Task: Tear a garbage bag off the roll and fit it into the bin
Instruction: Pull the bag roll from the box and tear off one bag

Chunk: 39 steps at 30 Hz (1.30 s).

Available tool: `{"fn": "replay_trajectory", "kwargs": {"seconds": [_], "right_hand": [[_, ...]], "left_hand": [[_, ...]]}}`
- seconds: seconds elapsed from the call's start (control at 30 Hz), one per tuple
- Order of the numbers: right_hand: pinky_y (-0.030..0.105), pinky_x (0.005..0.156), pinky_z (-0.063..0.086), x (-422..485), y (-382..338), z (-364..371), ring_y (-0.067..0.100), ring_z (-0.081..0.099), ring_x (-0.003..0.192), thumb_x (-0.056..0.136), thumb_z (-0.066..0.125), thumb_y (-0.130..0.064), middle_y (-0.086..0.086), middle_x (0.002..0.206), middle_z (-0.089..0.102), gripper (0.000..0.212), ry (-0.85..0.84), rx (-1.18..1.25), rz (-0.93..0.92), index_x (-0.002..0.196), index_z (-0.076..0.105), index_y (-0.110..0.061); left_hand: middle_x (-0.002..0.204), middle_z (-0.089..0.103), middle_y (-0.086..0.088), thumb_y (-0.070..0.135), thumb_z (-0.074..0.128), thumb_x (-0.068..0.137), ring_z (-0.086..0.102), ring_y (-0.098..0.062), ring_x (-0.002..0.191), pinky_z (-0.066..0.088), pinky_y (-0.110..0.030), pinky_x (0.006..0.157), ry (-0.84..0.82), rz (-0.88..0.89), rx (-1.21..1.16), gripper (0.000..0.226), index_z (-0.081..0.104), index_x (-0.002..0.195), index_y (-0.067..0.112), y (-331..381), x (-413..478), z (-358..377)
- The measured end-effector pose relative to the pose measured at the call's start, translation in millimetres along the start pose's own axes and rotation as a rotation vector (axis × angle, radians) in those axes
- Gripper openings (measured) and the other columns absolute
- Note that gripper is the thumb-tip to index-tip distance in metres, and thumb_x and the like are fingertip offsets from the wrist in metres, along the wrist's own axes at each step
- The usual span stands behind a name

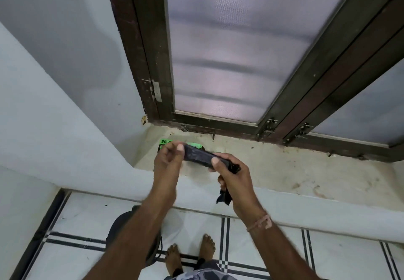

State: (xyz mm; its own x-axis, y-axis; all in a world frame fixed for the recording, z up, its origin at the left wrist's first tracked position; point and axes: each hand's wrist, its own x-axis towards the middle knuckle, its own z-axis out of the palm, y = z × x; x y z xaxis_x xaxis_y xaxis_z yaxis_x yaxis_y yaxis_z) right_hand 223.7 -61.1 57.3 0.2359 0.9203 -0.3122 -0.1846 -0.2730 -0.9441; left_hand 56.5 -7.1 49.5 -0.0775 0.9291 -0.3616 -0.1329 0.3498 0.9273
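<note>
A folded black garbage bag (197, 154) stretches between my two hands above the window sill. My left hand (169, 159) pinches its left end with thumb and fingers. My right hand (232, 178) grips its right end, and a loose black tail (225, 196) hangs below that fist. Behind my left hand lies the bag roll with a green label (166, 142), mostly hidden. A dark round bin (119, 227) stands on the floor under my left forearm, largely covered by it.
The stained sill (284, 170) runs along a frosted window with a dark frame (218, 124). A white wall (54, 104) closes the left side. Below are tiled floor with black lines (225, 236) and my bare feet (190, 253).
</note>
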Motion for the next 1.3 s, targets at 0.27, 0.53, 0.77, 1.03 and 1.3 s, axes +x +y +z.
{"fn": "replay_trajectory", "kwargs": {"seconds": [0.27,0.53,0.77,1.03,1.3], "right_hand": [[0.024,0.054,0.046,29.4,8.9,-49.4,0.013,0.046,0.053,0.098,0.072,-0.017,0.032,0.099,0.074,0.018,0.181,0.061,-0.023,0.114,0.075,-0.009],[0.023,0.058,0.048,58.7,17.2,-52.6,0.013,0.058,0.064,0.097,0.075,-0.021,0.028,0.104,0.074,0.013,0.229,-0.037,-0.084,0.109,0.077,-0.017],[0.028,0.045,0.049,44.3,-2.5,-54.5,0.011,0.047,0.054,0.1,0.071,-0.021,0.006,0.075,0.059,0.013,0.023,-0.17,-0.132,0.111,0.078,-0.022],[0.046,0.046,0.06,40.4,-25.2,-45.9,0.007,0.053,0.06,0.096,0.074,-0.012,-0.013,0.08,0.069,0.02,-0.036,-0.385,-0.28,0.111,0.078,-0.024],[0.04,0.042,0.057,35.5,-34.6,-34.1,0.012,0.048,0.056,0.098,0.074,-0.019,-0.012,0.074,0.062,0.015,0.027,-0.278,-0.25,0.11,0.079,-0.026]], "left_hand": [[0.162,0.034,-0.008,0.062,0.076,0.077,0.018,-0.037,0.153,0.023,-0.062,0.115,-0.108,0.406,1.335,0.082,0.048,0.149,0.034,-29.4,64.1,-25.2],[0.118,0.055,-0.003,0.061,0.066,0.07,0.04,-0.025,0.118,0.041,-0.032,0.081,-0.132,0.454,1.01,0.069,0.066,0.13,0.027,-14.0,62.9,-24.4],[0.12,0.058,-0.01,0.053,0.072,0.073,0.043,-0.03,0.119,0.035,-0.03,0.082,0.013,0.493,0.958,0.066,0.066,0.131,0.021,5.4,55.9,-29.9],[0.122,0.057,-0.009,0.033,0.088,0.075,0.042,-0.031,0.121,0.043,-0.033,0.082,0.057,0.558,0.986,0.06,0.067,0.131,0.022,14.1,52.0,-36.9],[0.119,0.055,-0.001,0.035,0.087,0.075,0.041,-0.026,0.12,0.044,-0.032,0.078,0.011,0.68,1.011,0.058,0.067,0.13,0.029,16.2,43.2,-42.6]]}}
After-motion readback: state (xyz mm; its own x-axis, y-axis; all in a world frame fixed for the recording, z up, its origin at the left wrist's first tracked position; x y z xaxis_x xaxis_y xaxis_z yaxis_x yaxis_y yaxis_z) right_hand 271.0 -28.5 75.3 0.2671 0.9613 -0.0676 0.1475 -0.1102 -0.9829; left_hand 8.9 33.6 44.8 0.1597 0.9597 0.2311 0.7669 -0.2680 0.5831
